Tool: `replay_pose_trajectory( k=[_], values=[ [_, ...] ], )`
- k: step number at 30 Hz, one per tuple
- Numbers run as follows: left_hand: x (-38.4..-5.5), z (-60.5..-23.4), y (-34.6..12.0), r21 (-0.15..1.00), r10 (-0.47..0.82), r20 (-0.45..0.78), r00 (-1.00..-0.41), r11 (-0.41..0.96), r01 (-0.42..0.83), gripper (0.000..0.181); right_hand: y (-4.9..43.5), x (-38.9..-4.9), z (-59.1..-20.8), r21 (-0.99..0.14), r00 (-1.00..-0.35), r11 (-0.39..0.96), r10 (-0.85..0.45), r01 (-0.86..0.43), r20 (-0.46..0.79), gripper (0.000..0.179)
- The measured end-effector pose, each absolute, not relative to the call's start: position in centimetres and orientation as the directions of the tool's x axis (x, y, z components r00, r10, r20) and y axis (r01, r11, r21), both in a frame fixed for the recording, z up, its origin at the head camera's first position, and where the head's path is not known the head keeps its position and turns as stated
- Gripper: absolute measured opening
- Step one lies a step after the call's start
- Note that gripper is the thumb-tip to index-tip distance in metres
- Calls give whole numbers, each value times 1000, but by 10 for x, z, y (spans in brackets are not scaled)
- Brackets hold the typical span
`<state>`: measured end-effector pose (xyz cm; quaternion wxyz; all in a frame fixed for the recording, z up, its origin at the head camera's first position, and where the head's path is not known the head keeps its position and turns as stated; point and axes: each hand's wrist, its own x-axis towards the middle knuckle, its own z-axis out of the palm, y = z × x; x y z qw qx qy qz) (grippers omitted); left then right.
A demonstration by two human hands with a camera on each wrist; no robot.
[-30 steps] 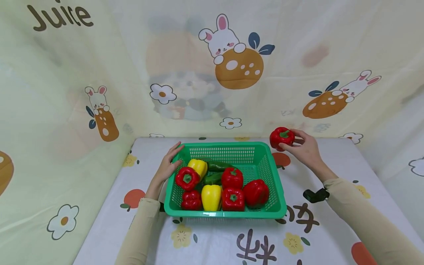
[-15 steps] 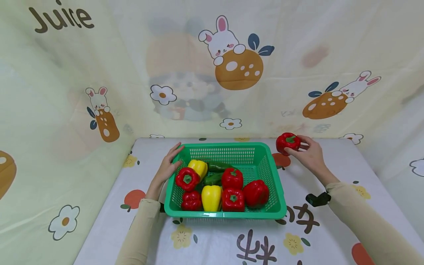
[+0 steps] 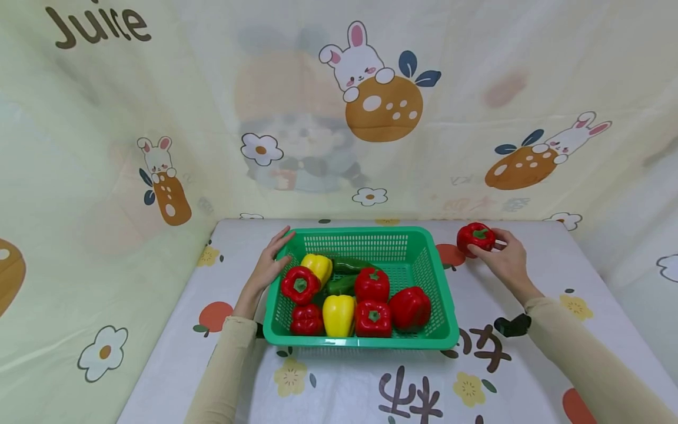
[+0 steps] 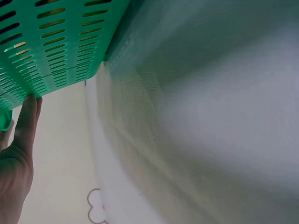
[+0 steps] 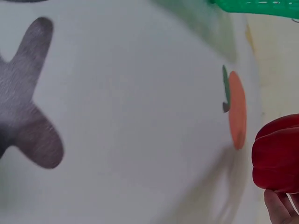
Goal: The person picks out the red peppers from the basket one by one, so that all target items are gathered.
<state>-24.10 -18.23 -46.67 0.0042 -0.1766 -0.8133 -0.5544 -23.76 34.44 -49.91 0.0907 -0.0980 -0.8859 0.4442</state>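
My right hand (image 3: 505, 259) grips a red bell pepper (image 3: 475, 238), stem toward the camera, to the right of the green basket (image 3: 360, 343). In the right wrist view this red pepper (image 5: 279, 156) shows above my fingertips (image 5: 276, 205), with a shadow on the cloth beside it. My left hand (image 3: 269, 265) rests on the basket's left rim, fingers fairly straight. From the left wrist, that hand (image 4: 18, 154) touches the slotted basket wall (image 4: 56, 46). Inside the basket lie several red peppers (image 3: 373, 318), two yellow peppers (image 3: 338, 315) and dark green vegetables (image 3: 349, 266).
A white patterned cloth (image 3: 339, 388) covers the table. Behind it hangs a cream curtain (image 3: 296, 70) printed with rabbits, and more curtain closes both sides. The back right of the basket shows bare green bottom. A dark band (image 3: 512, 325) sits at the right wrist.
My right hand has carried the red pepper rightward and down, away from the basket's back right corner. The left hand and the basket have stayed in place.
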Motion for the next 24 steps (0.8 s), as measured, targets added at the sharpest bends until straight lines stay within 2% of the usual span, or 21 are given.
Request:
replay_pose_trajectory(
  k=[15, 24],
  values=[
    [-241, -467, -183, 901, 287, 212, -934, 314, 301, 55, 353, -235, -514, -808, -945, 553, 326, 202, -13, 81],
    [-242, -467, -183, 901, 290, 226, -930, 301, 313, 56, 363, -242, -520, -813, -949, 538, 310, 224, -56, 99]
  ],
)
